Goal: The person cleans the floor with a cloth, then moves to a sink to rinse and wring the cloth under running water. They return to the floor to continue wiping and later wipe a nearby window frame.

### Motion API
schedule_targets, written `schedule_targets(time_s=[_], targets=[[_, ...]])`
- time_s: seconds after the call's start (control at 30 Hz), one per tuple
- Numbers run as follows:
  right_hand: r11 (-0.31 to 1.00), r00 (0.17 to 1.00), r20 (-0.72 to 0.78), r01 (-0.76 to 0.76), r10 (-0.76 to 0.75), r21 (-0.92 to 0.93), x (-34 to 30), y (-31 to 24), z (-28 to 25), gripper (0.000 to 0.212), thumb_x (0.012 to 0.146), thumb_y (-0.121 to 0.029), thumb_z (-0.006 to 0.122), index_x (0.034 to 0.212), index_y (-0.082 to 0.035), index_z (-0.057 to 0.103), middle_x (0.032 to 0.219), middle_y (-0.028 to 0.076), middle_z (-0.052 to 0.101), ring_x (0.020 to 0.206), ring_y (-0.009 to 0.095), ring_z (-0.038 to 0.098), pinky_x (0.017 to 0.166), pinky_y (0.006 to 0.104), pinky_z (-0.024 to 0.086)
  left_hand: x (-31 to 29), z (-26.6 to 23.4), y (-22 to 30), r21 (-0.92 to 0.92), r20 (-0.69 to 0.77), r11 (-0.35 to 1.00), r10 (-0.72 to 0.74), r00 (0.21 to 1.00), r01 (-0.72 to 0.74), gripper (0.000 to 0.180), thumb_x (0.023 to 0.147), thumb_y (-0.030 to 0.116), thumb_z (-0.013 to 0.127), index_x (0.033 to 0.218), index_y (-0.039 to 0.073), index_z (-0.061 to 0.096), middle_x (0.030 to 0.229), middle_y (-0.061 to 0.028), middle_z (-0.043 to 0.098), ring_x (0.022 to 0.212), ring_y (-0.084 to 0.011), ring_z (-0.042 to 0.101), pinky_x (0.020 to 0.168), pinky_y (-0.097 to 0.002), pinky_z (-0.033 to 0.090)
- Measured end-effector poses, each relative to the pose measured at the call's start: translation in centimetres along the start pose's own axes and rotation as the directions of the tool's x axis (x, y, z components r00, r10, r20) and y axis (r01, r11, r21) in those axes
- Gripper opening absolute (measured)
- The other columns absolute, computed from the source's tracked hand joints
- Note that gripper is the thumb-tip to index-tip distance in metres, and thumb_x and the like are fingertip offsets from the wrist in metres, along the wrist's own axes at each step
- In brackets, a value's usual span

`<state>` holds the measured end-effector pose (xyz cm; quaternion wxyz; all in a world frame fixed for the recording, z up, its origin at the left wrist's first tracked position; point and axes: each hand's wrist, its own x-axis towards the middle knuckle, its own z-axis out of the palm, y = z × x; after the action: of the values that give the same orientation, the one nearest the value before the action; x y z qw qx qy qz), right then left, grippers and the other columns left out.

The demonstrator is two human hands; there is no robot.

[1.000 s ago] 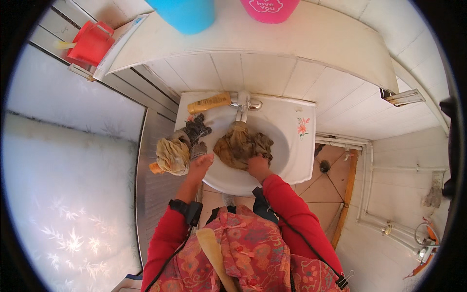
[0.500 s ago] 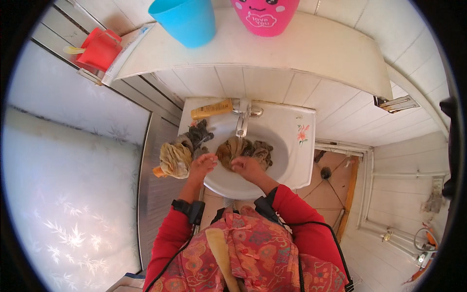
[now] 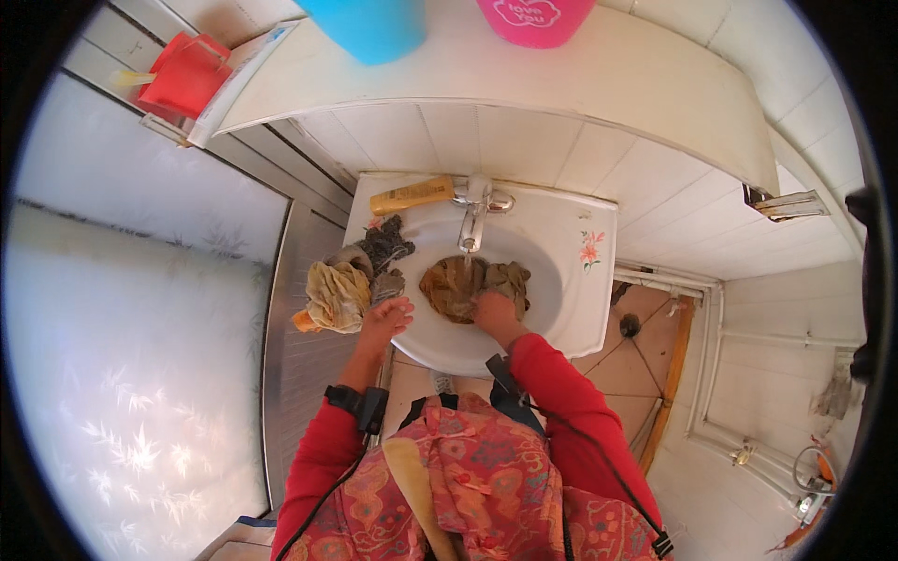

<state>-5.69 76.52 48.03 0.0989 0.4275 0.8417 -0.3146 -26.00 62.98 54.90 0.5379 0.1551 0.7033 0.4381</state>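
Note:
In the white washbasin [image 3: 591, 316] lies a wet brown cloth [image 3: 454, 288] under the chrome faucet [image 3: 474, 222], which pours a thin stream of water. My right hand [image 3: 498, 312] is down in the basin with its fingers closed on the olive-brown right part of the cloth; the fingertips are partly hidden. My left hand [image 3: 386, 321] hovers by the basin's left rim, fingers apart, holding nothing. Close beyond it, a dark grey cloth [image 3: 385, 245] and a crumpled yellowish cloth [image 3: 337, 295] lie over the basin's left edge.
A yellow tube [image 3: 412, 194] rests behind the basin's left side. Above, a cream shelf [image 3: 524, 89] carries a blue cup [image 3: 369, 28] and a pink cup [image 3: 538, 19]. A red mug [image 3: 185, 77] stands at the shelf's left end. Frosted glass [image 3: 140, 355] is on my left.
My right hand has shifted right and pressed into the cloth, whose right part now looks plainer and bunched. My left hand has drawn slightly left. The view has tilted a little downward.

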Motion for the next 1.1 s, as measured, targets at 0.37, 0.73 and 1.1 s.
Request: schedule_targets(time_s=[0.37, 0.73, 1.1], targets=[[0.582, 0.862, -0.413, 0.503, -0.293, 0.639, -5.5, -4.1, -16.0, 0.030, 0.074, -0.011, 0.059, 0.101, 0.002, 0.059, 0.111, 0.020, 0.058, 0.100, 0.036, 0.056, 0.088, 0.0374, 0.045, 0.5, -0.3, 0.9, -0.142, -0.019, 0.989, 0.035, 0.999, -0.037, 0.036, 0.090, 0.031, 0.056, 0.119, 0.010, 0.055, 0.109, -0.0033, 0.063, 0.091, -0.0154, 0.061, 0.078, -0.0287, 0.047], [0.990, 0.916, -0.384, 0.140, -0.116, 0.035, -0.1, 3.7, -3.4, 0.058, 0.070, -0.029, 0.069, 0.123, -0.013, 0.053, 0.119, 0.023, 0.053, 0.111, 0.037, 0.050, 0.092, 0.0440, 0.044, 0.5, 0.2, -0.8, -0.250, -0.046, 0.957, -0.163, 0.986, 0.147, 0.041, 0.088, 0.031, 0.058, 0.125, 0.012, 0.053, 0.128, -0.0058, 0.052, 0.106, -0.0241, 0.056, 0.084, -0.0348, 0.048], [0.959, 0.946, -0.323, 0.060, 0.034, 0.278, 2.2, -0.1, -0.5, 0.024, 0.072, -0.014, 0.060, 0.095, -0.007, 0.064, 0.094, 0.015, 0.061, 0.083, 0.030, 0.061, 0.071, 0.0388, 0.050, 3.0, -1.3, -4.1, -0.012, -0.206, 0.978, 0.200, 0.958, -0.207, 0.039, 0.090, 0.031, 0.058, 0.123, 0.010, 0.055, 0.116, -0.0064, 0.061, 0.101, -0.0186, 0.059, 0.081, -0.0299, 0.047]])
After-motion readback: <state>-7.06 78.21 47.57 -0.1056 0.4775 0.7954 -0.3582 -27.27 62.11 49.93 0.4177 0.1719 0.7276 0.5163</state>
